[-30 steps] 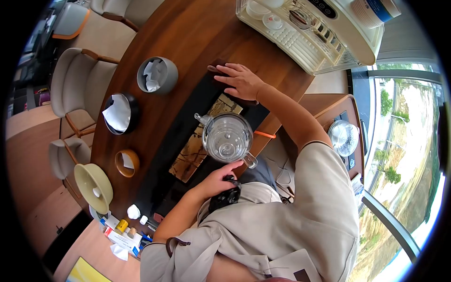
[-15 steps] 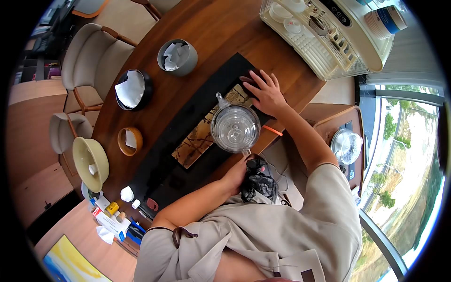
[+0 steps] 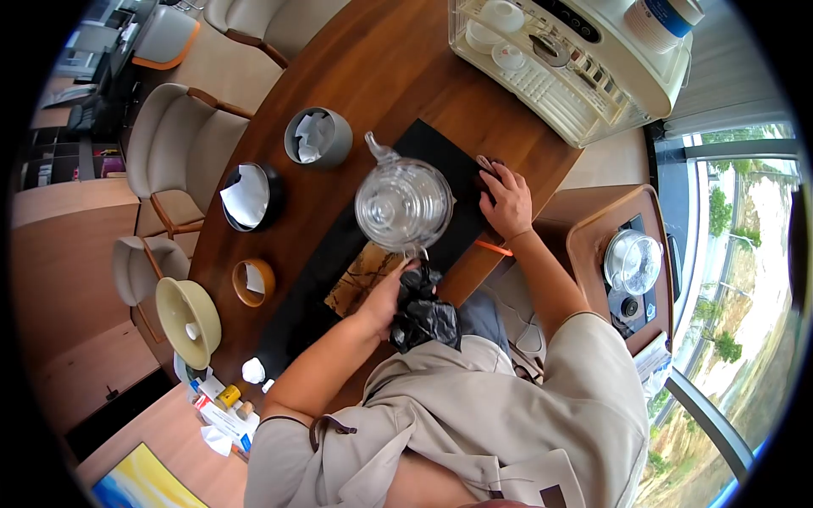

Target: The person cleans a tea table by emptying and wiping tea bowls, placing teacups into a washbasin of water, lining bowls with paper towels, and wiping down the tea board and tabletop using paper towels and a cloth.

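A clear glass teapot (image 3: 404,205) is over the black mat (image 3: 436,148), its spout toward the far side. My left hand (image 3: 385,292) is closed at the teapot's handle, with a crumpled black plastic bag (image 3: 423,315) hanging from it. Under the teapot a patterned brown panel (image 3: 366,275) shows in part. My right hand (image 3: 508,201) rests at the mat's right end, its fingers around a small dark object (image 3: 488,164) too small to name.
A grey bin (image 3: 337,140), a black bowl (image 3: 267,199) and a wooden bowl (image 3: 264,279) hold white paper. A cream basin (image 3: 190,315) sits at the left edge. A cream cup cabinet (image 3: 593,118) stands at the back right. Another glass pot (image 3: 633,261) is on the side cabinet.
The teapot has moved up and left over the mat, with my left hand and the black bag following. My right hand has shifted right along the mat's end with the dark object.
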`<state>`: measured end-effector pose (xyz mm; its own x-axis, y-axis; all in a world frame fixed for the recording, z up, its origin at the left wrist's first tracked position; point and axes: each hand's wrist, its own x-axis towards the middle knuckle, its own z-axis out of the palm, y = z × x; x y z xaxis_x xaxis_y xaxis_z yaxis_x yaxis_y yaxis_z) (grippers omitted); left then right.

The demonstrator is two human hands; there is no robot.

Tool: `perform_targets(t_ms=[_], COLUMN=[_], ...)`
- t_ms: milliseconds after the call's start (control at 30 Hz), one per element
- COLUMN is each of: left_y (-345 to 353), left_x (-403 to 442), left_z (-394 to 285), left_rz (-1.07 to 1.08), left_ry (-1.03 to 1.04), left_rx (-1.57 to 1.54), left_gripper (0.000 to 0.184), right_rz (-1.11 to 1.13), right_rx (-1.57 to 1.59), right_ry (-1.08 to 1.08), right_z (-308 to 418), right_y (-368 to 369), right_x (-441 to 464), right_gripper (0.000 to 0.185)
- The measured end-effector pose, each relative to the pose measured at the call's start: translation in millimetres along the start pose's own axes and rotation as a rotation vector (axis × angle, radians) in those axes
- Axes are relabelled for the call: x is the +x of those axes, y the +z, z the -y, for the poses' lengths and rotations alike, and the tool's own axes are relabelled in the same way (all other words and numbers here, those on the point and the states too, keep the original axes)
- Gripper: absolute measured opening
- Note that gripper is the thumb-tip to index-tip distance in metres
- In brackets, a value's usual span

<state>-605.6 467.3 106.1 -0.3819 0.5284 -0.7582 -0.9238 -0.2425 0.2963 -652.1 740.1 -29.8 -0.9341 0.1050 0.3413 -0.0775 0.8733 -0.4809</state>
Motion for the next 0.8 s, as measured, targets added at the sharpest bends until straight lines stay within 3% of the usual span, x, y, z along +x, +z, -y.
perform_targets(t_ms=[67,167,233,267,300,367,500,633,800], left_y=[16.5,39.8,62.8,59.2,59.4,52.7,48.7,41.0,35.4], left_x=[11.3,37.1,47.0,61.4,73.9,111.8,168.8,209.3,232.1], left_z=[-35.7,-87.4,-126.2,-146.5,-159.9,-186.8,-225.1,-246.7,-255.5], left_rz=[0.008,0.007,-0.053,0.117,0.018,0.077,0.105,0.157,0.065], left_ry=[0.01,0.096,0.125,0.096,0.159,0.201,0.198,0.262,0.263], left_rx=[0.046,0.068,0.119,0.037,0.171,0.156,0.136,0.103,0.053], left_gripper=[0.036,0.035,0.038,0.037,0.036,0.035,0.033,0.032,0.034], right_rz=[-0.043,-0.242,-0.18,-0.128,-0.138,-0.099,-0.122,-0.108,-0.093], right_rx=[0.009,0.015,-0.128,-0.214,-0.217,-0.217,-0.255,-0.252,-0.265], right_ry=[0.03,0.213,0.231,0.222,0.229,0.186,0.213,0.277,0.257], right_z=[-9.6,-48.1,-73.2,-78.6,-81.6,-82.2,-74.7,-76.0,-76.5], right_y=[3.0,17.3,22.2,22.3,23.1,22.8,18.1,17.5,14.3], right_x=[5.4,23.3,30.5,31.8,31.6,26.7,29.6,31.1,33.6], right_gripper=[0.039,0.038,0.041,0.043,0.043,0.045,0.049,0.075,0.069])
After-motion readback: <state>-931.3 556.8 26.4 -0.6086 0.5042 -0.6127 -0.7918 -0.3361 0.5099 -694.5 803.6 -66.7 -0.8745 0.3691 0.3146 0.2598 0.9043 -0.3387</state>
